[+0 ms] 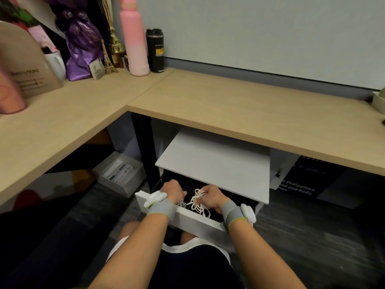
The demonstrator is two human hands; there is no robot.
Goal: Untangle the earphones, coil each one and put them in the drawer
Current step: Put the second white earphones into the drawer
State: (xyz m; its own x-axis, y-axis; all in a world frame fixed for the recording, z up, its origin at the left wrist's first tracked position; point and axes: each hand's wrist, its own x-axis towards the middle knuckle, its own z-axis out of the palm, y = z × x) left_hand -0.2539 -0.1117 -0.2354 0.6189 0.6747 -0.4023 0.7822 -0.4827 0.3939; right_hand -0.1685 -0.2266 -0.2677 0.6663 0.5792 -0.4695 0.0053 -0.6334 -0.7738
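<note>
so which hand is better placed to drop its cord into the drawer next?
Probably the right hand: it grips the looped white cord bundle directly over the open drawer. The left hand holds only a few loose strands.

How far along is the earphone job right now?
Done: the drawer under the desk is pulled open. In hand: both the left hand and right hand grip the white earphones over it, cords looped in a loose bunch. Left: whether they are fully untangled is unclear; none visibly lies in the dark drawer.
</note>
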